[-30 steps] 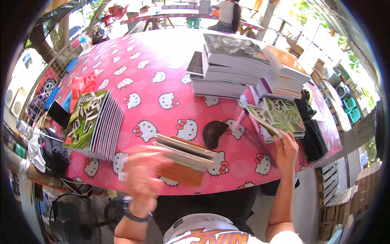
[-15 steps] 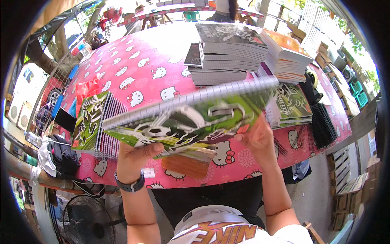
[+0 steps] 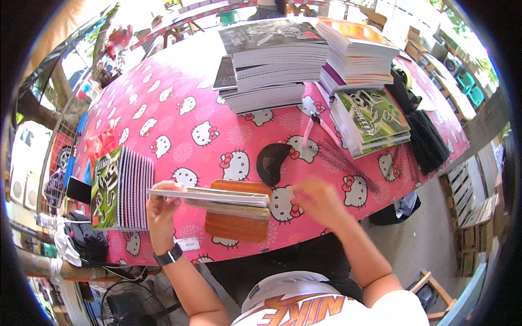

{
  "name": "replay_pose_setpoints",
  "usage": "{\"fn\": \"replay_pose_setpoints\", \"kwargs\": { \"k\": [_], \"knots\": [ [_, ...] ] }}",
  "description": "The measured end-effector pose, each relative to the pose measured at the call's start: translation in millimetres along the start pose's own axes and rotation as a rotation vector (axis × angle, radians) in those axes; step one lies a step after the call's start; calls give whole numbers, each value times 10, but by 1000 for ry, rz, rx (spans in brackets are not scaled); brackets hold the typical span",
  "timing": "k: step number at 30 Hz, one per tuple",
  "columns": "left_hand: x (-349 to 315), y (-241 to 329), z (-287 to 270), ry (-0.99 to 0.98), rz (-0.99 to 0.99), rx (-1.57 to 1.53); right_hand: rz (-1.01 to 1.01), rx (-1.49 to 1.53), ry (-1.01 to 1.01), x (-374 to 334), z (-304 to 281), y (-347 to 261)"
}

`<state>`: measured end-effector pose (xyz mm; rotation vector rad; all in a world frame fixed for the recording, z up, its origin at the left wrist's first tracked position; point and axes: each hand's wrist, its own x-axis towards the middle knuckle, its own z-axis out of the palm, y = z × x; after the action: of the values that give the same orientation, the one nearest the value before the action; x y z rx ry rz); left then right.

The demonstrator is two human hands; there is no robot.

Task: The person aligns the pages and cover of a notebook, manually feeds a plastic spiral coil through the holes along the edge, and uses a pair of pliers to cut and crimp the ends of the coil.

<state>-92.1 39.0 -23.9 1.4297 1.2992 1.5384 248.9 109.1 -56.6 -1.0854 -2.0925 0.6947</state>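
The pink patterned table (image 3: 179, 155) stands in an open-sided space — strong daylight pours in past its far edge and bleaches that end of the cover. Beyond that edge is a second long table (image 3: 190, 15), with a green stool (image 3: 227, 17) beside it. Left of the pink table run a wire-mesh fence (image 3: 51, 142) and a tree trunk (image 3: 39, 115); near its lower left corner sits a black fan (image 3: 128, 304). To its right are green chairs (image 3: 474, 96), cardboard boxes (image 3: 414, 50) and wooden crates (image 3: 478, 239) — nearer, grey floor (image 3: 399, 247).
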Motion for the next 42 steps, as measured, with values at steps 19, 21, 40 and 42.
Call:
{"fn": "replay_pose_setpoints", "kwargs": {
  "k": [19,21,40,42],
  "knots": [
    [-142,641,1331,260,451,951,-155,97,7,364,-507,-382],
    [-101,593,1420,-14,365,1052,-174,172,-44,328,-514,-575],
    [-75,417,1554,46,526,1016,-289,270,-179,342,-429,-597],
    [-75,447,1542,38,554,1010,-372,222,-141,337,-457,-626]
  ]
}}
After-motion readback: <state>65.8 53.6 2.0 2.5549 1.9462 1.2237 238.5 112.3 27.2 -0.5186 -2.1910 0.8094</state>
